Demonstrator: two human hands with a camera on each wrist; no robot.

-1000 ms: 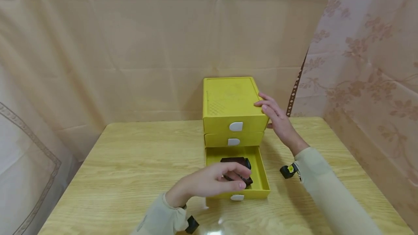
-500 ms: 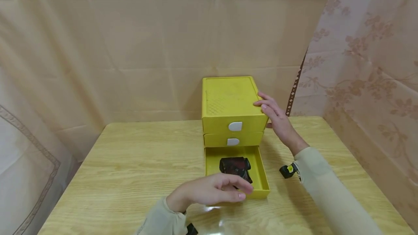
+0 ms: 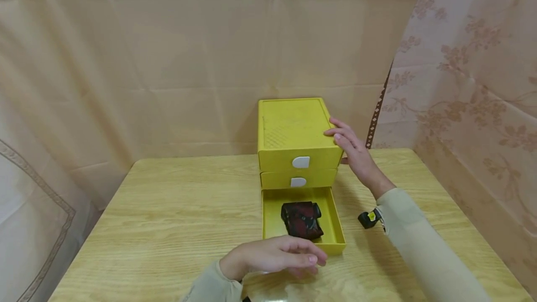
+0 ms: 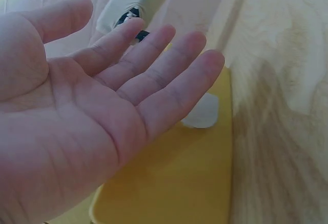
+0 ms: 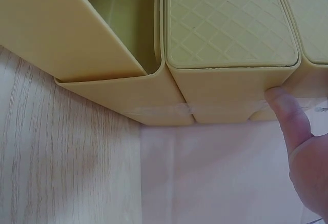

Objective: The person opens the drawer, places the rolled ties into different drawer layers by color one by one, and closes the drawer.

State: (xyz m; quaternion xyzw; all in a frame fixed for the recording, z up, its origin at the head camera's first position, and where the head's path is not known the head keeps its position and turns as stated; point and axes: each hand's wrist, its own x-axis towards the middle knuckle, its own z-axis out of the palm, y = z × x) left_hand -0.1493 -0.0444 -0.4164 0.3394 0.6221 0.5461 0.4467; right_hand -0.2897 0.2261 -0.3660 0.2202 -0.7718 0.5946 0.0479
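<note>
A yellow drawer unit (image 3: 293, 125) stands at the back of the table, its two upper drawers closed. The bottom drawer (image 3: 339, 227) is pulled out. Inside it lies a dark red and black folded item (image 3: 303, 220); its kind is unclear. In front of this drawer my left hand (image 3: 277, 256) hovers palm-inward, fingers loosely bent and holding nothing. The left wrist view shows the palm (image 4: 77, 116) beside the yellow drawer front (image 4: 169, 178) and its white handle (image 4: 202, 112). My right hand (image 3: 360, 157) rests on the unit's upper right edge; in the right wrist view a thumb (image 5: 289, 116) touches its side.
The wooden table (image 3: 180, 209) extends to both sides of the unit. A beige curtain (image 3: 189, 59) hangs close behind, with a floral curtain (image 3: 474, 83) at the right. A black camera (image 3: 367, 219) is strapped at the right wrist.
My left hand has drawn back toward me, off the folded item, which now shows almost whole. The right hand stays on the unit. The bottom drawer looks equally far out.
</note>
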